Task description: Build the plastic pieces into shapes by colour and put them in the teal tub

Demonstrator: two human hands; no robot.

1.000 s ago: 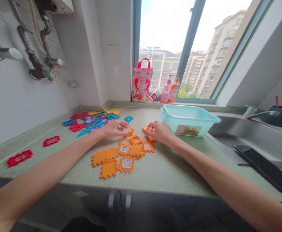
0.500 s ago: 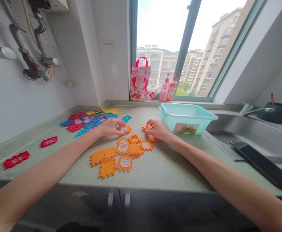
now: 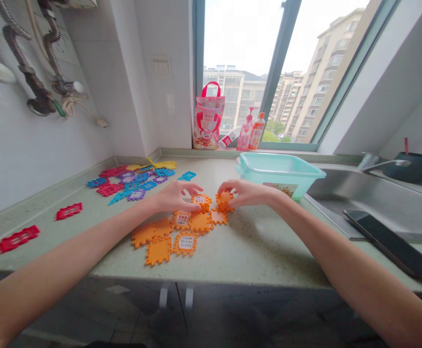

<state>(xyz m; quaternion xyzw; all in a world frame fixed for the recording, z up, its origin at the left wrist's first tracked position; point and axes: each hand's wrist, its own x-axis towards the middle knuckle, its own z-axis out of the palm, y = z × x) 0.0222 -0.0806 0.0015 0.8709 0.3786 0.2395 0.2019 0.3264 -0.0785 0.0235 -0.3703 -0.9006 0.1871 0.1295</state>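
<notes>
My left hand [image 3: 176, 195] is closed on an orange interlocking tile [image 3: 199, 199] with a white window insert, held over other orange tiles. Beside it my right hand [image 3: 245, 192] pinches a second orange tile [image 3: 224, 198] near the end of the group. The two held tiles are a small gap apart. Below them several orange tiles lie flat, among them a plain one [image 3: 159, 251], a window tile [image 3: 185, 243] and a smaller one [image 3: 218, 217]. My left hand partly covers the group's upper left.
A pile of red, blue, purple and yellow pieces [image 3: 131, 182] lies at the back left; two red pieces [image 3: 19, 239] sit nearer. At right stand a mint plastic tub [image 3: 281, 169], a steel sink [image 3: 344, 193] and a phone [image 3: 388, 241]. Bottles [image 3: 245, 133] line the sill.
My left hand has moved right and slightly down, carrying its window tile over the orange group. My right hand has shifted slightly right, and its tile is tilted up more. The view has shifted slightly.
</notes>
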